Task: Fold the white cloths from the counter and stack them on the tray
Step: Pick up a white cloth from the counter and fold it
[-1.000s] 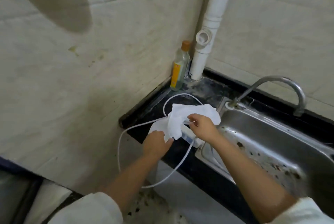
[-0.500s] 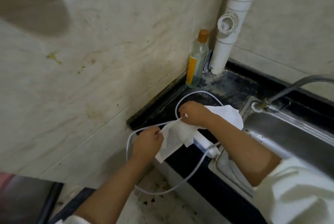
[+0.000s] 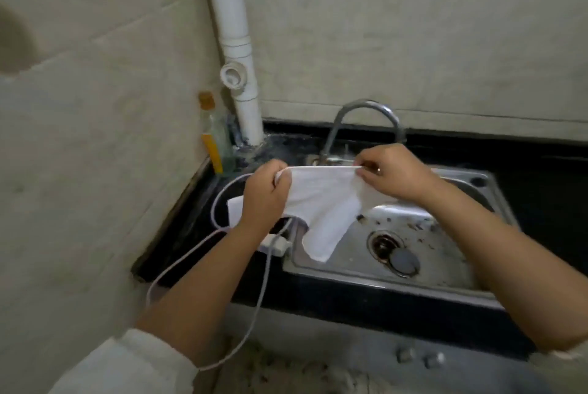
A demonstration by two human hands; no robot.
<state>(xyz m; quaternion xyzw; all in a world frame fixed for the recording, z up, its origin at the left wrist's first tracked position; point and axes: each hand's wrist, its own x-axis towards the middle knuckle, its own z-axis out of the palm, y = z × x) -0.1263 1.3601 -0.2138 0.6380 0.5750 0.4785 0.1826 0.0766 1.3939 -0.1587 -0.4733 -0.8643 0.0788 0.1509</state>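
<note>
A person stretches a white cloth (image 3: 321,199) taut above the steel sink (image 3: 445,279), its top edge running level from side to side. The left hand (image 3: 264,199) clutches one end in curled fingers; the right hand (image 3: 391,174) pinches the other. The loose lower corner hangs down toward the basin, beside the black worktop (image 3: 191,222) and a white cable (image 3: 191,253).

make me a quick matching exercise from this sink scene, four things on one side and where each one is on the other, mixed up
Things:
1. white cloth
2. bottle
3. drain
4. white cable

Places:
A. in the bottom of the sink basin
B. stretched between both hands
C. hanging over the counter's front edge
D. in the counter corner beside the white pipe

Pairs: 1-B, 2-D, 3-A, 4-C
</note>
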